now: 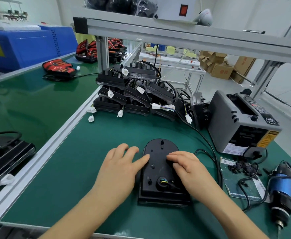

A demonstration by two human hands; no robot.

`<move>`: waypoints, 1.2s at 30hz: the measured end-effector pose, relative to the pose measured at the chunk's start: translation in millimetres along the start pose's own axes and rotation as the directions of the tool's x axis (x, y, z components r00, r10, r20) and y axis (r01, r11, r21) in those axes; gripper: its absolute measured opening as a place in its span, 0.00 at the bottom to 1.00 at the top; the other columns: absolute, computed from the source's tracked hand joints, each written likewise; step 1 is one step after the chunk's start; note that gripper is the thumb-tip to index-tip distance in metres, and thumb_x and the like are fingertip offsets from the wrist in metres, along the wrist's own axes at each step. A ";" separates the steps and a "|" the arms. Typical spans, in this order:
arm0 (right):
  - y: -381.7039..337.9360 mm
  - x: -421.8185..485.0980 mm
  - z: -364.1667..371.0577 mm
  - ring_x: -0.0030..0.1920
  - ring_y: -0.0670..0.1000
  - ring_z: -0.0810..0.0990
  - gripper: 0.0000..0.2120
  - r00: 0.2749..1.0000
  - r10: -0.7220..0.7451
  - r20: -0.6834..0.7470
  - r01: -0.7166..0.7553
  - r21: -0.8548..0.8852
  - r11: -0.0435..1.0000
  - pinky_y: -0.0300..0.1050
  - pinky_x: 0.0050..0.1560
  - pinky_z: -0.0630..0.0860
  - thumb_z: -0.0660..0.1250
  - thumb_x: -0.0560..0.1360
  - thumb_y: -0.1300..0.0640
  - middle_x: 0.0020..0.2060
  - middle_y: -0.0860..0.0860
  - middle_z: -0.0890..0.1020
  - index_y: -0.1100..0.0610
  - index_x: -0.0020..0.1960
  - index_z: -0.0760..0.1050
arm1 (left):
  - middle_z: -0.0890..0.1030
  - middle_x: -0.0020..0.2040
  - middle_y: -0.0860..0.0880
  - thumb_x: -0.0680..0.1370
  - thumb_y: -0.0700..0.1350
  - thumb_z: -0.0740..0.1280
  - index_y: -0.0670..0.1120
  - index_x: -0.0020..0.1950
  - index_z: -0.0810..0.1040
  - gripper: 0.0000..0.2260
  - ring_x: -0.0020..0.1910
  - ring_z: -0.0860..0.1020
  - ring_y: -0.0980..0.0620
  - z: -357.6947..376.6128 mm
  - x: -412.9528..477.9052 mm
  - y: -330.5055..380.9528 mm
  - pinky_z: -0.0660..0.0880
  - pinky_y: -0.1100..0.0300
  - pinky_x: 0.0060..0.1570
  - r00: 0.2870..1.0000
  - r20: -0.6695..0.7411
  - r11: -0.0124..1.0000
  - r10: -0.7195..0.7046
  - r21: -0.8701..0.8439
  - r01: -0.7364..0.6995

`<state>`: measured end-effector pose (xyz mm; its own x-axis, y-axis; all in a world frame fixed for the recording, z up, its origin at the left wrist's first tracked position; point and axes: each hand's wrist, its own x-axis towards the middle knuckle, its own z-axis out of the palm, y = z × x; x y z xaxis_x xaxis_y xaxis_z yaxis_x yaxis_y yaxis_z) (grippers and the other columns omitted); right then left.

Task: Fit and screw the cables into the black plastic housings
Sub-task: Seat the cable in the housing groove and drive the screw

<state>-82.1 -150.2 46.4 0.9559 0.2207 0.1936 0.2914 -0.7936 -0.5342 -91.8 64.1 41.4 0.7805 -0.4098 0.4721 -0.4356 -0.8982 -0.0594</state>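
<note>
— Place of the black plastic housing (158, 171)?
— Flat on the green counter (82, 169), near centre, rounded end pointing far, between both grips.
— Left grip (120, 169)?
— Released; fingers fairly straight, thumb tip against the housing's left edge.
— Right grip (189, 167)?
— Laid on the housing's right half, fingers bent over its top. Pinching something beneath or merely pressing: cannot tell.
— Cable?
— Coloured wires (162, 181) in a round socket at the housing's near end; black cable (203, 149) looping just right of the housing.
— Around it?
— Pile of housings (136, 78) with white connectors (110, 94), far centre. Grey tape dispenser (227, 121), far right. Blue electric screwdriver (281, 190) lying near right, beside small black parts (239, 169) and a clear bag (236, 188).
</note>
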 end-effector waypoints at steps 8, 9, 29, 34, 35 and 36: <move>6.9 -8.5 9.4 0.69 0.42 0.64 0.18 0.997 0.058 -0.043 -0.060 -0.029 0.998 0.28 0.67 0.52 0.59 0.80 0.60 0.67 0.42 0.70 0.54 0.69 0.71 | 0.81 0.48 0.48 0.64 0.38 0.58 0.55 0.53 0.83 0.24 0.48 0.73 0.43 6.9 -4.7 11.0 0.70 0.51 0.49 0.998 -0.056 0.999 0.033 -0.020 -0.035; 6.9 -8.7 10.0 0.69 0.42 0.64 0.18 0.997 0.057 -0.051 -0.059 -0.030 0.998 0.28 0.67 0.53 0.59 0.80 0.59 0.67 0.43 0.70 0.54 0.69 0.71 | 0.81 0.48 0.47 0.62 0.38 0.64 0.54 0.54 0.83 0.24 0.48 0.76 0.42 7.8 -4.4 10.2 0.68 0.51 0.50 0.997 -0.044 0.998 0.059 0.004 -0.059; 6.3 -35.1 6.3 0.68 0.45 0.62 0.20 0.956 0.293 0.002 -0.293 -0.023 0.956 0.41 0.63 0.60 0.52 0.81 0.44 0.49 0.46 0.79 0.55 0.44 0.76 | 0.81 0.50 0.60 0.76 0.58 0.63 0.60 0.53 0.76 0.07 0.56 0.77 0.60 16.3 0.7 34.7 0.72 0.62 0.53 0.735 0.507 0.061 -0.450 -0.804 0.591; 0.1 -30.8 1.5 0.64 0.44 0.66 0.13 0.967 0.248 -0.051 -0.234 0.198 0.952 0.35 0.58 0.59 0.56 0.81 0.50 0.48 0.42 0.77 0.53 0.48 0.78 | 0.83 0.54 0.47 0.75 0.49 0.68 0.49 0.60 0.74 0.14 0.50 0.82 0.47 6.5 12.2 34.5 0.77 0.51 0.50 0.633 0.618 -0.416 -0.466 -0.785 0.459; 0.8 -29.5 -0.7 0.65 0.44 0.66 0.11 0.964 0.252 -0.088 -0.225 0.238 0.945 0.33 0.59 0.58 0.57 0.81 0.51 0.51 0.41 0.76 0.51 0.53 0.78 | 0.83 0.53 0.46 0.76 0.48 0.67 0.47 0.60 0.75 0.14 0.48 0.83 0.47 4.8 13.0 31.9 0.78 0.52 0.46 0.618 0.637 -0.471 -0.461 -0.766 0.439; 3.4 -27.8 -2.6 0.67 0.45 0.65 0.11 0.954 0.266 -0.138 -0.226 0.251 0.941 0.33 0.62 0.57 0.59 0.80 0.53 0.54 0.42 0.75 0.52 0.58 0.78 | 0.84 0.51 0.45 0.77 0.47 0.66 0.45 0.60 0.75 0.13 0.46 0.83 0.47 3.8 12.5 28.8 0.78 0.54 0.42 0.604 0.652 -0.509 -0.458 -0.750 0.423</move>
<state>-107.8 -160.5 41.4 0.9846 -0.0786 0.1563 0.0673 -0.6545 -0.7531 -92.9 32.6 42.3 0.9634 0.0603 -0.2610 0.2156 0.4036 0.8891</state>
